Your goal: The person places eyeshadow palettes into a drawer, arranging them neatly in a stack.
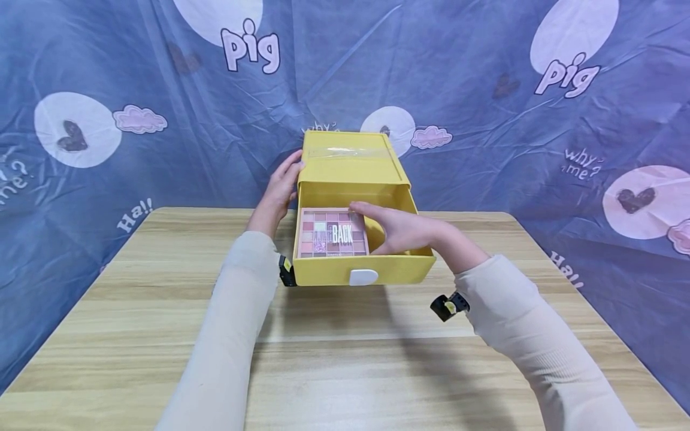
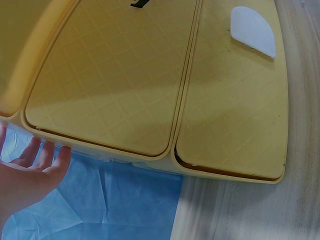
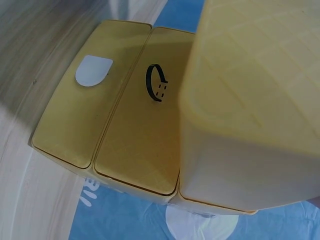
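Note:
A yellow drawer box (image 1: 353,164) stands toward the back of the table, its top drawer (image 1: 329,272) pulled out. A pink eyeshadow palette (image 1: 326,234) with "BACK" lettering lies face up in the drawer's left part. My right hand (image 1: 401,230) reaches in from the right and holds the palette's right end, fingers at the far edge and thumb near the front corner. The thumb tip's contact is not clear. My left hand (image 1: 280,188) rests along the box's left side; its spread fingertips touch the side edge, as the left wrist view shows the hand (image 2: 32,172).
Below the open drawer sit two closed drawers, the middle one (image 3: 135,145) with a black loop (image 3: 150,82) and the bottom one (image 3: 65,120) with a white tab (image 3: 93,70). A blue printed cloth (image 1: 215,108) hangs behind the wooden table (image 1: 334,371).

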Demonstrator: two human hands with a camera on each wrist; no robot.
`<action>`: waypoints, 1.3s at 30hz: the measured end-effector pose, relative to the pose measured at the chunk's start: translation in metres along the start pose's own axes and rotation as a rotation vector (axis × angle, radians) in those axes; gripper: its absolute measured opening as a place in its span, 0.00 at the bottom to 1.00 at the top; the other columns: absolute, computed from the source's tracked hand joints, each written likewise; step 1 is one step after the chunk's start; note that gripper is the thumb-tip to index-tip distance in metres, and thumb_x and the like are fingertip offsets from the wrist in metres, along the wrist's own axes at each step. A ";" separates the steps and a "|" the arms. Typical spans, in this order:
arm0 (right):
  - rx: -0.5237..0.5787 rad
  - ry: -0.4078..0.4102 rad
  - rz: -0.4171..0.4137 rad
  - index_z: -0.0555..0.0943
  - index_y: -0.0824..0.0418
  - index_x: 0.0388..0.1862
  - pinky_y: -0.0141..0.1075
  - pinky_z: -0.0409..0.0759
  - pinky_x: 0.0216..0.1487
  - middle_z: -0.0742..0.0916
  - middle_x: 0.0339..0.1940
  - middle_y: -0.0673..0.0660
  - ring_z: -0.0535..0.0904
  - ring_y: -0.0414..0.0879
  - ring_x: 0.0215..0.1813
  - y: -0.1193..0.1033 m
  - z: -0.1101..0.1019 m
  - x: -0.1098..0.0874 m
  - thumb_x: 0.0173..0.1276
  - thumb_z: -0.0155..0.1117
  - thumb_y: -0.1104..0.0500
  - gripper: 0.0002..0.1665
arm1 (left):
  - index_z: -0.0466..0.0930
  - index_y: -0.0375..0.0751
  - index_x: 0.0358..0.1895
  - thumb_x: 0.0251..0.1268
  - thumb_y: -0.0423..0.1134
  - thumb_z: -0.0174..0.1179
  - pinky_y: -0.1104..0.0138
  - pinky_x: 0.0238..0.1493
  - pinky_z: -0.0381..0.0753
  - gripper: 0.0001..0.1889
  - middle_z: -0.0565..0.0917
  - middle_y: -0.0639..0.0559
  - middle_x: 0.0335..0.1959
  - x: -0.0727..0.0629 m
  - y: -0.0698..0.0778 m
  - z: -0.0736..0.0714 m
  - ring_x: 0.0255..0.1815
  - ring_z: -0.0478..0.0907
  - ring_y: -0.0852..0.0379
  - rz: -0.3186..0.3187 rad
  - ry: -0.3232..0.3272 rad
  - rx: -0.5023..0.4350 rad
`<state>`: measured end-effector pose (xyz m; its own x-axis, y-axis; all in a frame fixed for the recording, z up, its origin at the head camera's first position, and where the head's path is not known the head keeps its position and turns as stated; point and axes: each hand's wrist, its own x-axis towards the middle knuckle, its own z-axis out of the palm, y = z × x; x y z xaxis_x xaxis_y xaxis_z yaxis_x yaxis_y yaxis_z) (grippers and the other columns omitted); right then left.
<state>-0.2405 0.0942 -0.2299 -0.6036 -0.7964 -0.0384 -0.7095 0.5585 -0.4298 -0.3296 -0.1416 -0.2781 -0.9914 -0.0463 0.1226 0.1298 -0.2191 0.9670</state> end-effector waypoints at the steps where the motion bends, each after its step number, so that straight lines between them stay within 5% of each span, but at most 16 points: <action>1: 0.006 0.001 0.005 0.48 0.70 0.65 0.40 0.51 0.60 0.57 0.65 0.63 0.50 0.51 0.64 0.000 0.000 -0.001 0.47 0.68 0.60 0.52 | 0.65 0.56 0.60 0.58 0.44 0.51 0.56 0.50 0.59 0.23 0.69 0.50 0.54 0.000 0.000 0.000 0.52 0.65 0.56 0.000 0.000 0.002; 8: 0.084 0.062 0.036 0.47 0.67 0.66 0.40 0.52 0.59 0.57 0.65 0.60 0.52 0.50 0.64 -0.001 -0.003 -0.005 0.48 0.68 0.56 0.54 | 0.65 0.56 0.60 0.58 0.45 0.51 0.55 0.51 0.58 0.23 0.69 0.50 0.54 0.000 -0.001 0.000 0.52 0.64 0.56 0.005 -0.007 0.011; 16: 0.356 0.237 0.015 0.50 0.70 0.65 0.35 0.51 0.60 0.61 0.64 0.61 0.54 0.48 0.64 -0.006 -0.011 -0.013 0.49 0.68 0.61 0.49 | 0.64 0.56 0.60 0.58 0.44 0.51 0.56 0.51 0.59 0.24 0.69 0.50 0.54 -0.001 -0.001 0.000 0.52 0.64 0.56 0.009 -0.001 0.008; 21: 0.404 0.294 0.003 0.53 0.69 0.64 0.34 0.54 0.59 0.64 0.62 0.62 0.58 0.49 0.62 -0.010 -0.013 -0.021 0.51 0.66 0.61 0.46 | 0.65 0.55 0.60 0.58 0.44 0.51 0.58 0.48 0.61 0.23 0.70 0.50 0.53 -0.002 -0.001 0.001 0.51 0.65 0.56 0.010 0.004 -0.002; 39: 0.682 0.683 -0.297 0.68 0.73 0.52 0.39 0.69 0.47 0.76 0.44 0.70 0.72 0.58 0.47 -0.035 0.014 -0.044 0.51 0.58 0.77 0.27 | 0.64 0.56 0.60 0.59 0.44 0.51 0.58 0.48 0.62 0.23 0.70 0.50 0.53 -0.002 0.000 0.002 0.51 0.66 0.56 0.002 0.001 0.006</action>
<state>-0.1838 0.1065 -0.2254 -0.6672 -0.4584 0.5871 -0.6346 -0.0629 -0.7703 -0.3272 -0.1398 -0.2783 -0.9911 -0.0473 0.1247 0.1319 -0.2133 0.9680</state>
